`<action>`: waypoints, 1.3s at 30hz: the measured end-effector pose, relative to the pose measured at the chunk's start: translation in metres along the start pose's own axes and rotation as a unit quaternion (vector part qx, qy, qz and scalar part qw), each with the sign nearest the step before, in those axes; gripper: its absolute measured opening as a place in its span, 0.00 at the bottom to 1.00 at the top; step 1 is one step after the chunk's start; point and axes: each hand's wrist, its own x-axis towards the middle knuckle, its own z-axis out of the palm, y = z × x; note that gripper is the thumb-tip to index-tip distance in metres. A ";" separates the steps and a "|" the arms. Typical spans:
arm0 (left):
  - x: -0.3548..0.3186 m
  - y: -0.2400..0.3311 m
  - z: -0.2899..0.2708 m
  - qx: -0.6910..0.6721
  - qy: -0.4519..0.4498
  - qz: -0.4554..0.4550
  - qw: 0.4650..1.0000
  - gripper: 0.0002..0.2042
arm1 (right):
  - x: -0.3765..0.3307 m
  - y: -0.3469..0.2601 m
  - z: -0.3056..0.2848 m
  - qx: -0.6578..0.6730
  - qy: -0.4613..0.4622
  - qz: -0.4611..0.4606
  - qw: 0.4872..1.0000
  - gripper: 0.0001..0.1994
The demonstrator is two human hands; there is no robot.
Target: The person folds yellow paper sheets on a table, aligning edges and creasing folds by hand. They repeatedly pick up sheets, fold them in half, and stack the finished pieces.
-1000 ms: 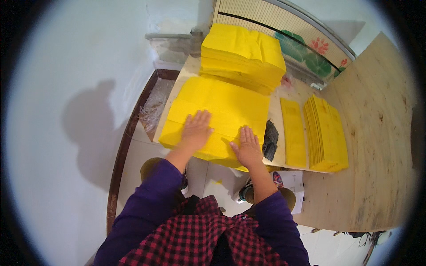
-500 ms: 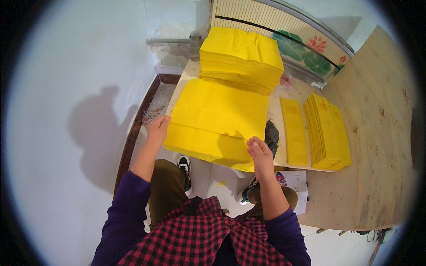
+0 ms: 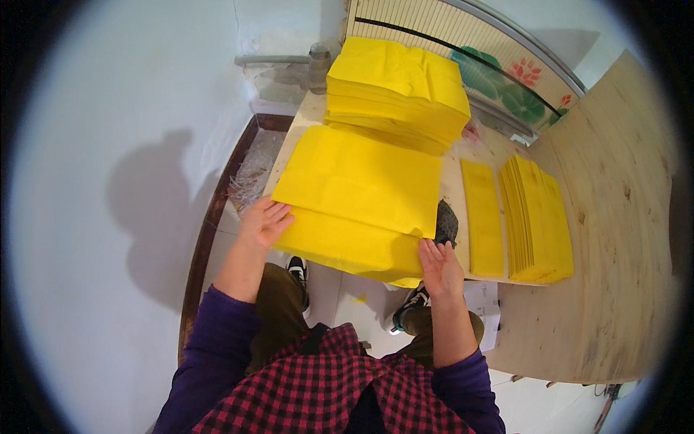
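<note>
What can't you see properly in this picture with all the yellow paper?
- Head view: the dark thing on the table is partly covered by the near stack of yellow sheets, so its kind is unclear.
- The fingers of the left hand and the right hand press the stack's edges; whether any curl underneath is hidden.
- The table under the stacks is mostly covered.
- The sheets are too thin to count.

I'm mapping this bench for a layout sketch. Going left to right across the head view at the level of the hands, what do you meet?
White wall → left hand → large yellow folded sheet → right hand → narrow yellow strip → fanned row of yellow strips → bare plywood tabletop.
</note>
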 end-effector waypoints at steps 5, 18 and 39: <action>0.017 0.014 -0.012 0.035 -0.010 0.002 0.999 0.18 | 0.016 -0.013 -0.008 -0.082 -0.021 0.029 0.996 0.26; 0.073 0.047 0.013 0.284 -0.062 -0.022 0.957 0.15 | 0.061 -0.034 0.005 -0.309 -0.043 -0.018 0.950 0.23; 0.072 0.053 0.025 0.392 -0.121 0.016 0.912 0.24 | 0.086 -0.043 0.047 -0.421 -0.034 0.002 0.907 0.27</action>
